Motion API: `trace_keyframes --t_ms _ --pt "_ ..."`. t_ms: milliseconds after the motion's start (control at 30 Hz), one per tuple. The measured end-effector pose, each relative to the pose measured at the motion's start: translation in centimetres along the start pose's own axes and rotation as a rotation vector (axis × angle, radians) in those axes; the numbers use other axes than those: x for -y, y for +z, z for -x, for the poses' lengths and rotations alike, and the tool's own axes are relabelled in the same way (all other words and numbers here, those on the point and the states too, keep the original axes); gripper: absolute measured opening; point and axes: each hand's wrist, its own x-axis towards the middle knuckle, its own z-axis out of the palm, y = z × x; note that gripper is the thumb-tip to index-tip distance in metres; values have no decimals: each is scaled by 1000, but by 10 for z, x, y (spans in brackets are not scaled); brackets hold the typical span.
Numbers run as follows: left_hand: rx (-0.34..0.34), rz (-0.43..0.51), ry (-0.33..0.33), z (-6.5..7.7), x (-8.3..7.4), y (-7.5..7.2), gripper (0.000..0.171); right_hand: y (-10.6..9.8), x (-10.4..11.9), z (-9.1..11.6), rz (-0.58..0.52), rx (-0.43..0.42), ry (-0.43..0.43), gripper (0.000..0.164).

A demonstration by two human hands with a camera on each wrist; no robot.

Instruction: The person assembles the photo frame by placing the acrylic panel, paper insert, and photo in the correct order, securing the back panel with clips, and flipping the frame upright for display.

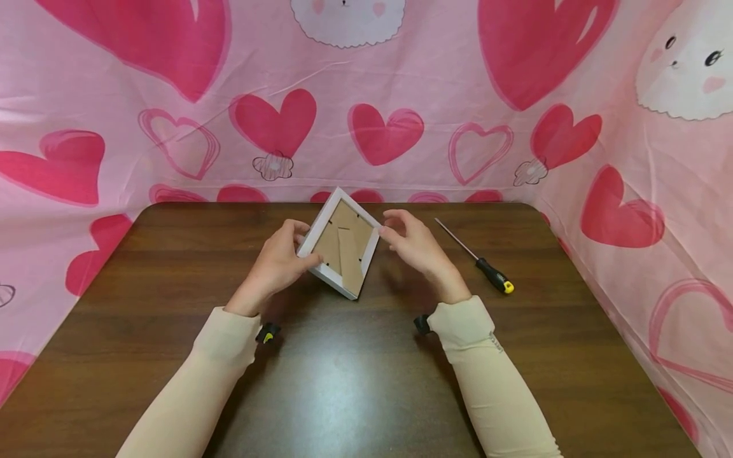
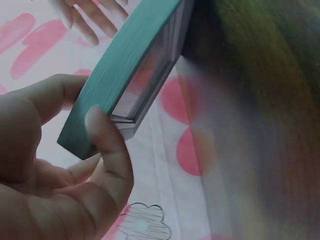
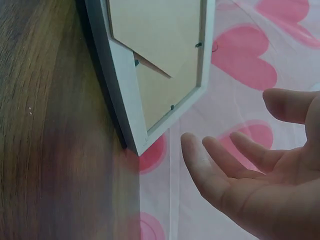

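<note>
A white picture frame [image 1: 319, 224] is held tilted on one corner over the table, its back facing me in the head view. Its brown backing board [image 1: 326, 249] carries a stand leg [image 1: 348, 257] and small black tabs. My left hand [image 1: 276, 257] grips the frame's left side, with the thumb on the back. In the left wrist view the fingers pinch the frame's edge [image 2: 112, 67], and the glazed front [image 2: 145, 75] shows. My right hand [image 1: 417, 245] is beside the frame's right corner; the right wrist view has its loosely bent fingers [image 3: 210, 172] apart from the frame.
A screwdriver [image 1: 492, 275] with a black and yellow handle lies on the dark wooden table [image 1: 343, 388], right of my right hand. Pink heart-patterned cloth [image 1: 441, 76] hangs behind the table and along its sides.
</note>
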Motion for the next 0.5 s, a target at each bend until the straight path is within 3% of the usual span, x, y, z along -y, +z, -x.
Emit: trace_keyframes --t_ms 200,500 --pt "-94 -49 94 2 -9 -1 56 -4 -1 -1 -197 -7 46 43" --pt "-162 -114 195 7 -23 1 61 -6 -1 -1 -325 12 113 48"
